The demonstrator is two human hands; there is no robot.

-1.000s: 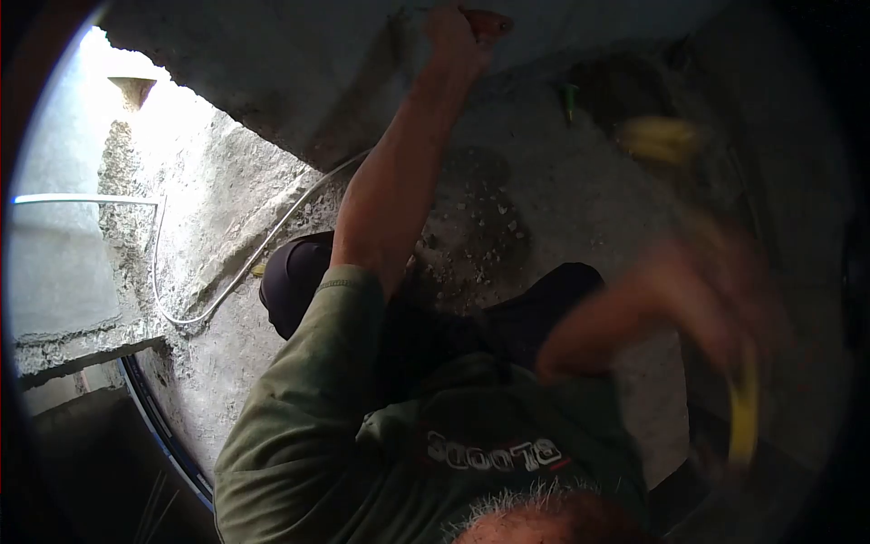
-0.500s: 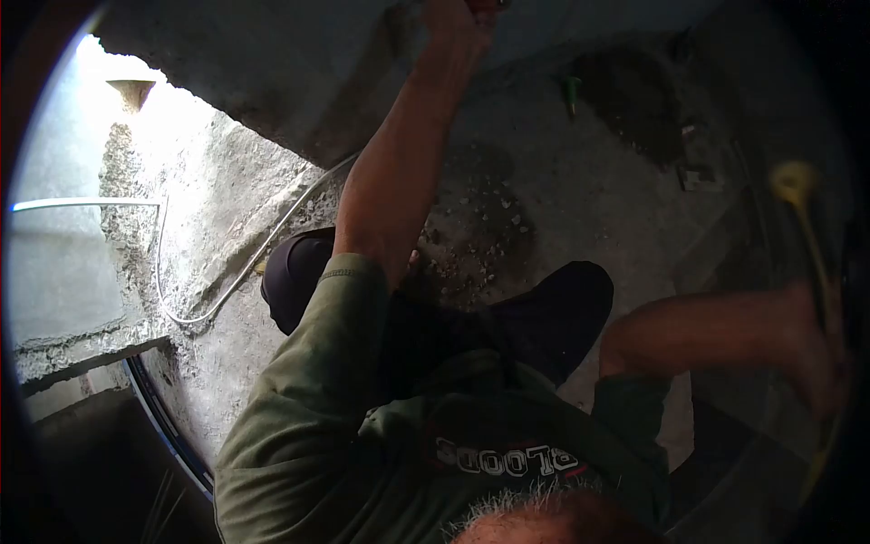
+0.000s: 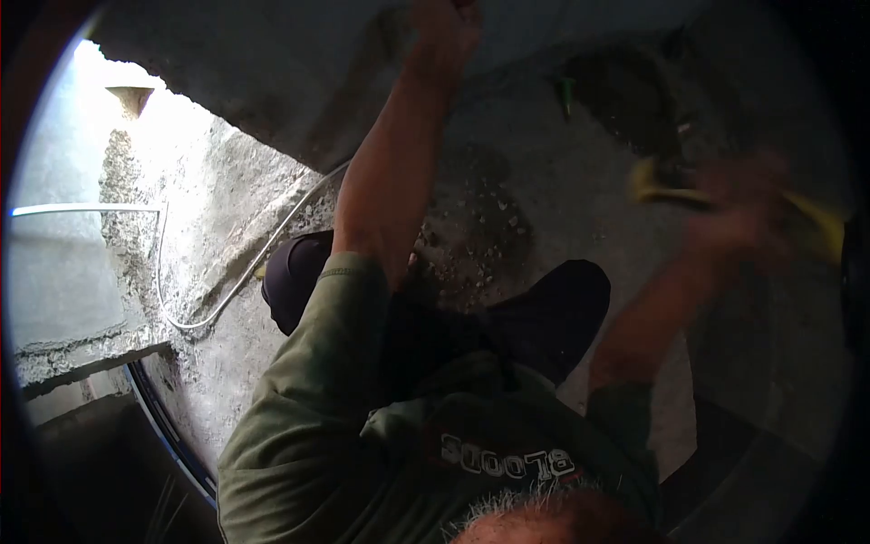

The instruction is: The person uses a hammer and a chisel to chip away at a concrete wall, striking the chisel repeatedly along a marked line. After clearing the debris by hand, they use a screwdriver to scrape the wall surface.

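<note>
My left arm reaches up to the top edge of the head view. There my left hand (image 3: 444, 29) is closed around something dark, mostly cut off by the frame and too dim to name. On the right, my right hand (image 3: 743, 213) is smeared by motion. It grips a long yellow hammer-like tool (image 3: 820, 222), whose parts show on both sides of the fist. The tool's blurred left end (image 3: 648, 184) hangs above the rough grey floor, apart from my left hand.
Broken rubble (image 3: 480, 245) lies between my knees. A green pointed object (image 3: 567, 95) is beside a dark patch at the back. A white cable (image 3: 213, 313) loops over the bright concrete at left, near a dark pipe (image 3: 172, 435).
My right hand has swung up and inward from the right edge, bringing the yellow tool with it. My left hand has shifted slightly up and left.
</note>
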